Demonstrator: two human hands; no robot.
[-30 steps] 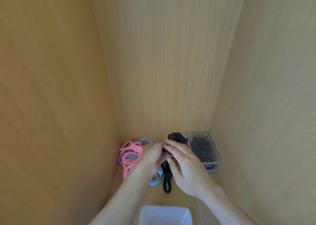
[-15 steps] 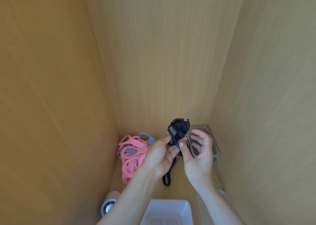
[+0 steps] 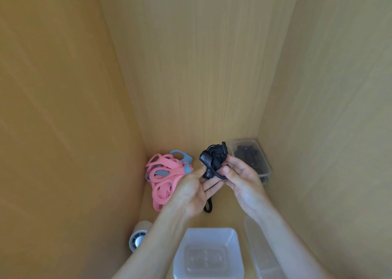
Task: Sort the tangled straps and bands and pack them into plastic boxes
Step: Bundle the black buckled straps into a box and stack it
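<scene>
A bundled black strap (image 3: 213,160) is held up between both hands above the wooden floor. My left hand (image 3: 192,190) pinches its lower left side with thumb and fingers. My right hand (image 3: 241,180) grips its right side with curled fingers. A loose black loop (image 3: 209,205) hangs down below the hands. A tangle of pink and blue bands (image 3: 164,178) lies on the floor to the left. A clear plastic box (image 3: 263,157) holding black straps sits in the back right corner. An empty clear box (image 3: 209,255) stands near the bottom edge.
Wooden walls close in on the left, back and right. A roll of tape (image 3: 139,235) lies at the lower left. A clear lid or box (image 3: 262,253) lies by my right forearm.
Both hands have lifted the black strap bundle off the floor and turned it. My right hand shifted from covering the bundle to gripping its right side.
</scene>
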